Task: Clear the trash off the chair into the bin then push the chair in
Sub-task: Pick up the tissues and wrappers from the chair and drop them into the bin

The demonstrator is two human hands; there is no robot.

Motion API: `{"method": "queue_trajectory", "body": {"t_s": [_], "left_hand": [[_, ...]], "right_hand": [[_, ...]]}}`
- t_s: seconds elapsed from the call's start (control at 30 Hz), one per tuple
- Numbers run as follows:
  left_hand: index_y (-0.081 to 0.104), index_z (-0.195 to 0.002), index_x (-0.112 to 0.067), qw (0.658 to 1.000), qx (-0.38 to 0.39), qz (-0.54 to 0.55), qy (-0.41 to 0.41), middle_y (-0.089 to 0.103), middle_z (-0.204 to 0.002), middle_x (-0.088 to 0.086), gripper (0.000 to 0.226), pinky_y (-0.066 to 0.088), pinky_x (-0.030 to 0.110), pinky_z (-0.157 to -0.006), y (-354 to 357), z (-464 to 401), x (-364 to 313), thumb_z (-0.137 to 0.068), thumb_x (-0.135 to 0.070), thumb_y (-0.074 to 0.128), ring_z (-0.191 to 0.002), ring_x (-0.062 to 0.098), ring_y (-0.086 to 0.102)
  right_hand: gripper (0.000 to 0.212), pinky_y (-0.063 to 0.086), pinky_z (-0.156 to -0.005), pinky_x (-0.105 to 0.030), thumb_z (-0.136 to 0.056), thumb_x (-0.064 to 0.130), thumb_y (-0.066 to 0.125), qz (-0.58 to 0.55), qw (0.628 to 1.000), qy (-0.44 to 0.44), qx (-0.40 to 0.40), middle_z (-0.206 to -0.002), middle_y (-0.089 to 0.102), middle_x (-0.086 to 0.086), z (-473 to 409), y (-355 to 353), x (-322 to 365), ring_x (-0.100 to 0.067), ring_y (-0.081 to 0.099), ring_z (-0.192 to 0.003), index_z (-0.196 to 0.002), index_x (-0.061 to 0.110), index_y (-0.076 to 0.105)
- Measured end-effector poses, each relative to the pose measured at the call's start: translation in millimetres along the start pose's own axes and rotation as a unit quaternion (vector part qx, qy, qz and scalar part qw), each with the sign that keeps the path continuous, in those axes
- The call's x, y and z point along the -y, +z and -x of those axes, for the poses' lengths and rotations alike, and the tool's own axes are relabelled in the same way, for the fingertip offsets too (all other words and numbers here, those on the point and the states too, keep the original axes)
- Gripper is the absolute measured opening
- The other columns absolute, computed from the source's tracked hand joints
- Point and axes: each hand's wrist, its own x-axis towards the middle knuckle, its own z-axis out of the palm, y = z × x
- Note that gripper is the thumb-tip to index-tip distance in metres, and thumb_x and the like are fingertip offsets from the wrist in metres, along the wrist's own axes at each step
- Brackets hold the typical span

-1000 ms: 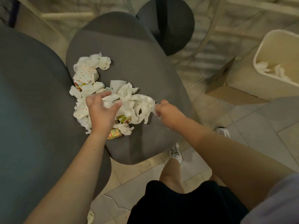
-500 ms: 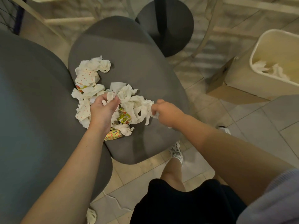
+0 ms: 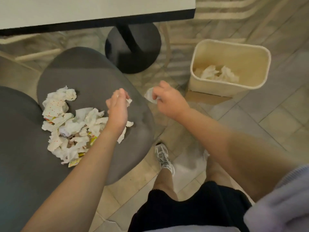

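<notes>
Looking down from head height, the view takes in a tiled floor (image 3: 275, 118) with a white table (image 3: 93, 9) along the top edge, standing on a black post with a round black base (image 3: 133, 51). Below and left of that base sits a grey padded chair (image 3: 93, 77), its seat pulled out from the table; the curved grey mass at the far left may be its backrest, though that is hard to tell. To the right, on the floor and well apart from the chair, stands a cream rectangular bin (image 3: 230, 47) with a few crumpled white tissues (image 3: 215, 74) in the bottom. A flat piece of brown cardboard (image 3: 205, 97) lies just in front of the bin.

A pile of trash (image 3: 70, 124) covers the left part of the seat: crumpled white tissues, dotted paper and bits of yellow wrapper. The left hand (image 3: 117, 109) is raised above the seat beside the pile, its fingers pinched closed on a small scrap of tissue (image 3: 129, 102). The right hand (image 3: 168, 101) is past the seat's right edge, between chair and bin, its fingers curled around a wad of tissue (image 3: 150, 97). Lower down are black shorts (image 3: 184, 211), a bare leg and a white sneaker (image 3: 164, 158) on the floor.
</notes>
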Motion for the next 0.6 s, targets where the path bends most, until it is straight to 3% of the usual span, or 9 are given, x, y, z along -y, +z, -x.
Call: {"method": "queue_trajectory", "body": {"t_s": [0.07, 0.17, 0.23, 0.3, 0.37, 0.43, 0.5, 0.6], "left_hand": [[0.05, -0.082, -0.025, 0.998, 0.023, -0.031, 0.04, 0.043, -0.094, -0.009, 0.025, 0.028, 0.026, -0.09, 29.1, 3.0, -20.3, -0.097, -0.027, 0.029, -0.104, 0.013, 0.033], [0.05, -0.097, -0.02, 0.984, 0.074, -0.051, 0.152, 0.046, -0.105, -0.002, 0.016, 0.035, 0.022, -0.091, 83.7, 4.0, -55.4, -0.099, -0.018, 0.035, -0.105, 0.015, 0.04], [0.051, -0.102, -0.017, 0.973, 0.096, -0.052, 0.205, 0.041, -0.11, 0.0, 0.011, 0.034, 0.006, -0.086, 119.4, 6.7, -78.5, -0.097, -0.013, 0.041, -0.098, 0.003, 0.044], [0.053, -0.104, -0.011, 0.965, 0.093, -0.057, 0.239, 0.038, -0.11, 0.0, 0.011, 0.034, 0.0, -0.08, 152.7, 8.0, -98.8, -0.093, -0.012, 0.05, -0.088, -0.005, 0.043], [0.055, -0.105, -0.009, 0.957, 0.086, -0.066, 0.269, 0.04, -0.108, 0.001, 0.017, 0.035, 0.0, -0.077, 184.5, 6.4, -115.7, -0.089, -0.013, 0.059, -0.083, -0.004, 0.043], [0.057, -0.097, -0.009, 0.948, 0.076, -0.072, 0.3, 0.042, -0.103, 0.0, 0.017, 0.036, 0.002, -0.076, 212.0, 1.4, -126.0, -0.083, -0.013, 0.066, -0.081, -0.002, 0.044], [0.056, -0.084, -0.009, 0.94, 0.076, -0.081, 0.323, 0.041, -0.092, -0.005, 0.014, 0.038, 0.004, -0.075, 239.7, -5.0, -130.0, -0.079, -0.009, 0.069, -0.077, 0.0, 0.044], [0.054, -0.076, -0.013, 0.934, 0.103, -0.098, 0.327, 0.038, -0.084, -0.015, 0.016, 0.046, 0.015, -0.078, 270.5, -16.5, -126.8, -0.078, -0.002, 0.066, -0.077, 0.003, 0.047]], "right_hand": [[0.016, 0.049, -0.064, -0.045, -0.074, -0.007, 0.05, -0.001, 0.999, -0.004, -0.04, -0.093, 0.053, -0.021, 5.0, -27.4, -21.5, -0.037, 0.052, -0.076, -0.084, -0.001, 0.059], [0.024, 0.046, -0.065, -0.037, -0.068, -0.007, 0.049, 0.044, 0.989, -0.003, -0.141, -0.088, 0.059, -0.016, 19.8, -73.2, -68.1, -0.036, 0.053, -0.08, -0.085, 0.003, 0.063], [0.025, 0.045, -0.064, -0.037, -0.067, -0.005, 0.053, 0.112, 0.969, 0.012, -0.221, -0.083, 0.065, -0.008, 28.6, -98.9, -102.0, -0.036, 0.056, -0.078, -0.081, 0.01, 0.067], [0.017, 0.047, -0.061, -0.036, -0.07, 0.0, 0.062, 0.171, 0.951, 0.019, -0.257, -0.08, 0.069, -0.003, 35.2, -118.3, -135.3, -0.035, 0.059, -0.075, -0.076, 0.013, 0.069], [0.014, 0.05, -0.053, -0.033, -0.069, -0.006, 0.064, 0.171, 0.948, 0.005, -0.269, -0.08, 0.068, -0.01, 37.5, -132.1, -168.7, -0.036, 0.057, -0.071, -0.073, 0.007, 0.069], [0.017, 0.046, -0.063, -0.029, -0.075, -0.009, 0.055, 0.142, 0.961, 0.042, -0.233, -0.093, 0.061, -0.018, 38.4, -144.0, -191.7, -0.033, 0.05, -0.082, -0.081, 0.001, 0.067], [0.021, 0.031, -0.073, -0.022, -0.083, -0.005, 0.047, 0.133, 0.973, 0.101, -0.157, -0.097, 0.048, -0.01, 40.0, -151.3, -211.4, -0.021, 0.039, -0.089, -0.089, 0.007, 0.064], [0.023, 0.031, -0.068, -0.029, -0.082, 0.005, 0.05, 0.116, 0.961, 0.138, -0.208, -0.08, 0.03, 0.005, 36.6, -153.1, -225.5, -0.011, 0.029, -0.074, -0.069, 0.02, 0.039]]}}
